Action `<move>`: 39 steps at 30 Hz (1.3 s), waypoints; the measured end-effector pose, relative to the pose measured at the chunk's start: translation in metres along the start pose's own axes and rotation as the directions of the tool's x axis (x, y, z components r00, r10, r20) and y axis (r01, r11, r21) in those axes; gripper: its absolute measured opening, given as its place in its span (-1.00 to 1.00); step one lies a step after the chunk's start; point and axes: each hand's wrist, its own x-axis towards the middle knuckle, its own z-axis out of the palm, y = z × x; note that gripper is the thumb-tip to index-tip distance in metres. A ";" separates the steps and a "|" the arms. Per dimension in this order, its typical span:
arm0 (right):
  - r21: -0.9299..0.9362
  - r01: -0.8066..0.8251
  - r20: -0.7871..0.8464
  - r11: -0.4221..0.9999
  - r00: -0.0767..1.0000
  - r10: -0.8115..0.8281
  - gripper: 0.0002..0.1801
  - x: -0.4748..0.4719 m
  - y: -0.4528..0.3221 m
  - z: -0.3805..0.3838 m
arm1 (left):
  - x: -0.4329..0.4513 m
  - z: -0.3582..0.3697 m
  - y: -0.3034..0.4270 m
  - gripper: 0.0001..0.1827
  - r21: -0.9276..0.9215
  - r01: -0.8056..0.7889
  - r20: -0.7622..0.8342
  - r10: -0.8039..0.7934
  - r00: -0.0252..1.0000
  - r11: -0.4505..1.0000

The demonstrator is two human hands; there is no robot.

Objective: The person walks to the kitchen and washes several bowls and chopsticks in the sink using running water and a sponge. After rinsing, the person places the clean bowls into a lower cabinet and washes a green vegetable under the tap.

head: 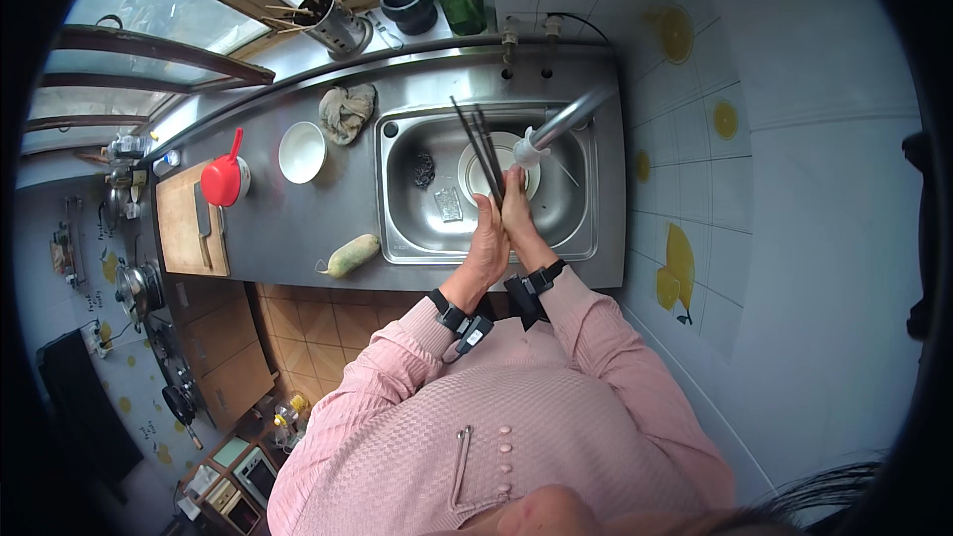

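Note:
Several dark chopsticks (484,145) are pressed between my two palms, their far ends pointing up and away over the sink. My left hand (488,242) lies along one side of the bundle, its thumb raised. Against the other side is my right hand (517,205), just below the white faucet nozzle (527,150). White plates or bowls (467,171) sit in the stainless steel sink (409,234) under the chopsticks, partly hidden by them and my hands. In the basin's left part lie a dark wire scourer (424,170) and a silvery scrubbing pad (448,205).
Left of the sink are a crumpled cloth (348,113), a white bowl (303,152), a pale green radish (354,254) and a red ladle (221,179). A cleaver (202,212) rests on the wooden cutting board (175,227). A tiled wall (685,171) borders the right side.

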 end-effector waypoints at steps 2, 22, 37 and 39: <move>0.035 0.035 0.076 0.999 0.996 -0.038 -0.08 -0.002 0.003 0.002 | 0.000 -0.007 0.007 0.03 -0.081 0.041 0.051 -0.037 0.998 0.996; -0.039 -0.055 0.278 0.998 0.958 0.064 -0.59 0.015 -0.016 -0.027 | 0.049 -0.070 -0.049 -0.59 0.417 -0.162 -0.085 0.215 0.973 0.895; -0.260 0.515 0.391 0.817 0.830 -0.399 -0.30 0.086 0.051 -0.027 | 0.110 -0.032 0.045 -0.56 0.622 -0.350 -0.009 0.454 0.891 0.701; -0.508 0.394 0.251 0.766 0.918 -0.305 -0.20 0.080 0.046 -0.032 | 0.121 -0.034 0.029 -0.44 0.674 -0.396 -0.001 0.537 0.844 0.624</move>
